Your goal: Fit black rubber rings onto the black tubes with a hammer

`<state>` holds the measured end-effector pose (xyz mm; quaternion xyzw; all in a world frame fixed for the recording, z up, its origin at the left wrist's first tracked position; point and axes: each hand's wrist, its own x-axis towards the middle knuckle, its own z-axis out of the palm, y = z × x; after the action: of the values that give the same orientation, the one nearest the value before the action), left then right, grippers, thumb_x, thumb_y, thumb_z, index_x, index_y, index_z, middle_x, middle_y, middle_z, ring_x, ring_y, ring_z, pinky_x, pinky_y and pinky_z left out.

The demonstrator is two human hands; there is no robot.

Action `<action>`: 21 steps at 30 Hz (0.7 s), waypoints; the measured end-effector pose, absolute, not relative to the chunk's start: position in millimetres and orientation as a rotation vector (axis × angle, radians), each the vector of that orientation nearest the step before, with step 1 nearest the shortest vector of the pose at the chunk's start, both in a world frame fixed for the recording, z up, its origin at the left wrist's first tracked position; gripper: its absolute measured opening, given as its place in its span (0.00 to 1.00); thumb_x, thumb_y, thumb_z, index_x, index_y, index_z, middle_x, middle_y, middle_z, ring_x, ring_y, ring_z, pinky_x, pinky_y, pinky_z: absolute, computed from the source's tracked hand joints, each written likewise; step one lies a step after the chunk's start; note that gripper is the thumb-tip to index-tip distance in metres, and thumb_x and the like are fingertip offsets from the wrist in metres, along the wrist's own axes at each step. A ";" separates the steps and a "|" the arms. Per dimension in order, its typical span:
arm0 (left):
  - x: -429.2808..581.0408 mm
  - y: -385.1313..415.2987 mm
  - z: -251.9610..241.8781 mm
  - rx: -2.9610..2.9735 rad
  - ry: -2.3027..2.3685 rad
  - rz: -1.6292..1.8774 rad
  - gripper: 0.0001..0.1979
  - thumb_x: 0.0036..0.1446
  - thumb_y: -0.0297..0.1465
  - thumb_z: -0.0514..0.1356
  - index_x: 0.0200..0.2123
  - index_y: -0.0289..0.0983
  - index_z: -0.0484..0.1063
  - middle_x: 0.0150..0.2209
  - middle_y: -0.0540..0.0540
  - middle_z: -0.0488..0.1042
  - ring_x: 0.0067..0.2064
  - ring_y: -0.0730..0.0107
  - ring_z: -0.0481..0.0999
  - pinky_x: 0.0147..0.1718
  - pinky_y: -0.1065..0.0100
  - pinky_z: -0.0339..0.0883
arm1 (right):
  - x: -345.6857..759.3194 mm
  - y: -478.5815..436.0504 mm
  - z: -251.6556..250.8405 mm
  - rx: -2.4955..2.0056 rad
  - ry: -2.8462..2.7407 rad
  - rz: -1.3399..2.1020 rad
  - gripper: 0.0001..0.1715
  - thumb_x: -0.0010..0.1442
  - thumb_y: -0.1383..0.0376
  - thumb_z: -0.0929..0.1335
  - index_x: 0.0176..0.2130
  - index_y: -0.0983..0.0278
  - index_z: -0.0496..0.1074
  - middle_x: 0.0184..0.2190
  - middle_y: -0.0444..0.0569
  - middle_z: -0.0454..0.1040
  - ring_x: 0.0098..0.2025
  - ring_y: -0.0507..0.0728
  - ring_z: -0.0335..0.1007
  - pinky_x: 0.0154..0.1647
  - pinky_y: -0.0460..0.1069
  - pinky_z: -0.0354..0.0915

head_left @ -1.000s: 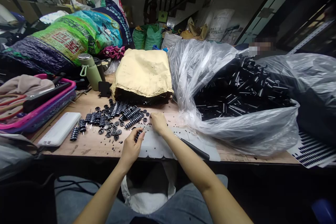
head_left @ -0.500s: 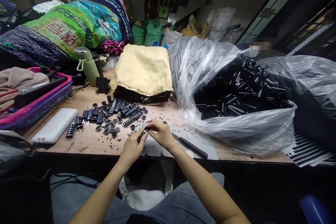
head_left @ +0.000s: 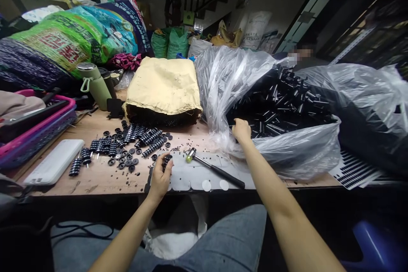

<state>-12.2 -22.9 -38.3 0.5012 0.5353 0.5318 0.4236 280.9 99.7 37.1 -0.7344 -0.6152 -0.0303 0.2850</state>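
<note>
Clock positions are read from the left hand (head_left: 160, 178), with 12 pointing across the worktop (head_left: 105, 180), away from the person. Hold the ridged part (head_left: 167, 160) steady in the left hand, above the left end of the sheet (head_left: 188, 174). Apply light pressure; a hard squeeze could disturb it. Stay clear of the discs (head_left: 128, 163) at 10 o'clock and the similar parts (head_left: 153, 146) at 11. At 2 o'clock, guide the right hand (head_left: 242, 131) by the tubes (head_left: 274, 128), not by the loose film of the bag (head_left: 306, 148), which could snag the fingers. Pass the right forearm beyond the handle end of the hammer (head_left: 216, 170), which lies at 3 o'clock on the sheet.

Left pose: the forearm enters from 7 o'clock; the grip is closed, with curled fingers and thumb pinching the ridged part. Right pose: the arm extends forward from 5 o'clock of its own hand, which sits at the near left side of the bag's mouth, fingers bent. Whether this grip pinches anything cannot be told; the fingertips are hidden.
</note>
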 end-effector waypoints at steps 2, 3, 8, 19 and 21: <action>-12.0 -22.6 -35.0 1.201 1.311 1.297 0.17 0.55 0.39 0.52 0.47 0.40 0.62 0.27 0.53 0.63 0.22 0.80 0.62 0.20 0.76 0.59 | 295.1 115.6 30.3 -2.093 -1.542 -0.099 0.17 0.61 0.60 0.60 0.42 0.71 0.67 0.42 0.54 0.68 0.48 0.57 0.63 0.50 0.58 0.57; -12.1 -22.5 -33.2 1.176 1.288 1.281 0.17 0.55 0.40 0.52 0.46 0.40 0.62 0.27 0.53 0.63 0.21 0.80 0.61 0.19 0.76 0.58 | 296.6 121.1 25.4 -2.144 -1.493 -0.105 0.17 0.59 0.59 0.62 0.42 0.70 0.66 0.43 0.52 0.67 0.48 0.57 0.63 0.49 0.59 0.57; -16.5 -23.1 -19.7 0.966 1.147 1.290 0.19 0.53 0.41 0.53 0.47 0.38 0.62 0.26 0.53 0.63 0.20 0.81 0.61 0.16 0.78 0.56 | 286.2 137.0 5.1 -2.278 -1.345 -0.104 0.27 0.53 0.57 0.65 0.40 0.81 0.65 0.46 0.74 0.62 0.52 0.69 0.57 0.47 0.66 0.49; -28.8 -18.0 8.2 0.646 0.916 1.212 0.21 0.51 0.40 0.56 0.46 0.36 0.63 0.24 0.52 0.67 0.20 0.78 0.67 0.15 0.76 0.59 | 219.3 66.8 52.8 -1.618 -1.720 0.285 0.43 0.44 0.56 0.71 0.55 0.66 0.53 0.54 0.60 0.54 0.55 0.69 0.52 0.54 0.64 0.54; -23.5 -16.5 8.6 0.629 0.918 1.205 0.20 0.50 0.39 0.57 0.44 0.35 0.65 0.24 0.51 0.68 0.20 0.76 0.68 0.16 0.76 0.61 | 181.0 28.8 49.6 -1.215 -2.106 0.552 0.50 0.42 0.56 0.72 0.58 0.64 0.47 0.56 0.56 0.53 0.56 0.64 0.53 0.55 0.58 0.56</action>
<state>-23.5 -16.5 8.6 0.2803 0.4093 0.5372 0.6822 181.0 28.8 49.6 -0.4620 -0.8006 0.2098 0.3186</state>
